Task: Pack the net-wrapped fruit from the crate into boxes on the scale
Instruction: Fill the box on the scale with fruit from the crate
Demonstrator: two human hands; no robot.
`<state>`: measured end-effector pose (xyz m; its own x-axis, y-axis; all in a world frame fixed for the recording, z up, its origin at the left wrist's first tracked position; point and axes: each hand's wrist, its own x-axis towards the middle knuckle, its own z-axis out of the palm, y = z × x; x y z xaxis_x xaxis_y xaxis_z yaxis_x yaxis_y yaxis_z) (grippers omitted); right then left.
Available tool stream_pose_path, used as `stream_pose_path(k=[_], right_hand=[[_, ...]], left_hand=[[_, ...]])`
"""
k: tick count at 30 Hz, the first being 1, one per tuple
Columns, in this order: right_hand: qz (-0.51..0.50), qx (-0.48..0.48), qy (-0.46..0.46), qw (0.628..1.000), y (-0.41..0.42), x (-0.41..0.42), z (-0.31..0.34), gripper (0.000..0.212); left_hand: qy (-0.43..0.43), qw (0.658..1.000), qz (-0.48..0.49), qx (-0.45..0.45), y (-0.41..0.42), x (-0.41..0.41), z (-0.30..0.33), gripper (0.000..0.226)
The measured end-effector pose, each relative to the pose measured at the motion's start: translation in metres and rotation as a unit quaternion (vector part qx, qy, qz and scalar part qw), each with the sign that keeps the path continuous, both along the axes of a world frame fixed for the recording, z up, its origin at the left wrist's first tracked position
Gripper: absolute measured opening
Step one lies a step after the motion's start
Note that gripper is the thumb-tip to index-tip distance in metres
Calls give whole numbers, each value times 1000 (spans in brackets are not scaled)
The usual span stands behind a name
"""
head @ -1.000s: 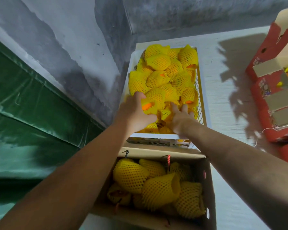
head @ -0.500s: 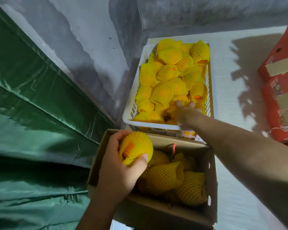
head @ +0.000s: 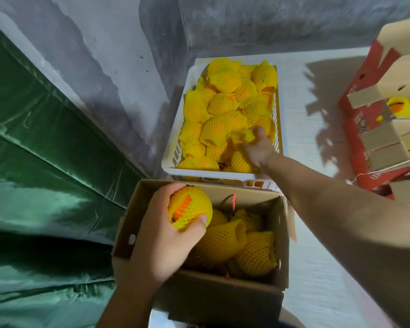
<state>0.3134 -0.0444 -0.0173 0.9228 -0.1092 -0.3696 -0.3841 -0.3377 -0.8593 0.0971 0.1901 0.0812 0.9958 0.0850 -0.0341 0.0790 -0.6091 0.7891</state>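
Fruit (head: 189, 207), round, in spongy mesh

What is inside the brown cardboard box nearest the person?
The cardboard box holds several yellow net-wrapped fruits and a red cord. The left hand, gripping another fruit, covers its left part; the bottom is hidden.

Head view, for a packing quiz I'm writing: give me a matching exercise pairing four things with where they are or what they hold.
Things:
1. left hand
2. right hand
3. white crate
4. red cartons

Places or states:
A. at the far right
B. grips a net-wrapped fruit over the cardboard box
C. reaches among fruit in the crate
D. beyond the box, full of fruit

Pairs: 1-B, 2-C, 3-D, 4-A
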Motion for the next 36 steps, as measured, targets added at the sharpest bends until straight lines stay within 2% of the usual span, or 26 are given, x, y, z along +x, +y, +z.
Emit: stream_pose_path(k=[4, 7, 10, 12, 14, 16, 18, 19, 20, 22, 23, 25, 28, 30, 33, 36], right_hand=[[-96, 158, -15, 983, -15, -10, 33, 72], [-112, 264, -49, 957, -22, -31, 77, 60], [-97, 348, -54, 931, -20, -68, 122, 54], [-71, 394, -51, 915, -14, -98, 147, 56], [-5, 427, -24, 904, -5, -129, 168, 50], [102, 441, 63, 890, 11, -165, 187, 36], [183, 440, 128, 870, 36, -199, 195, 34], [203, 439, 142, 864, 51, -215, 194, 34], [217, 441, 147, 858, 67, -231, 194, 34], [230, 457, 153, 845, 95, -257, 191, 33], [227, 462, 163, 842, 106, -267, 190, 34], [211, 471, 189, 835, 124, -282, 190, 38], [167, 490, 210, 829, 147, -304, 185, 49], [157, 502, 189, 829, 158, -320, 178, 46], [113, 521, 156, 832, 163, -342, 168, 45], [38, 552, 97, 828, 157, -360, 162, 62]], left_hand=[[9, 1000, -20, 2, 2, -1, 7, 63], [23, 998, -49, -29, 2, -1, 10, 71], [32, 996, -60, -58, 5, -7, 13, 85], [-6, 996, -19, -84, 11, -8, 18, 72], [-18, 986, 10, -165, 18, -9, 27, 61], [9, 959, -15, -284, 21, -13, 43, 71], [43, 904, -58, -421, 22, -19, 55, 93], [39, 885, -73, -458, 23, -25, 59, 100], [18, 879, -77, -470, 24, -32, 62, 96], [-26, 889, -36, -455, 30, -49, 63, 67], [-28, 886, -6, -463, 36, -56, 61, 54], [17, 862, 44, -504, 49, -70, 55, 46], [148, 810, 47, -565, 67, -87, 48, 58], [183, 775, 49, -602, 77, -94, 45, 67], [124, 753, 122, -635, 96, -98, 46, 63], [85, 752, 129, -641, 117, -103, 49, 54]])
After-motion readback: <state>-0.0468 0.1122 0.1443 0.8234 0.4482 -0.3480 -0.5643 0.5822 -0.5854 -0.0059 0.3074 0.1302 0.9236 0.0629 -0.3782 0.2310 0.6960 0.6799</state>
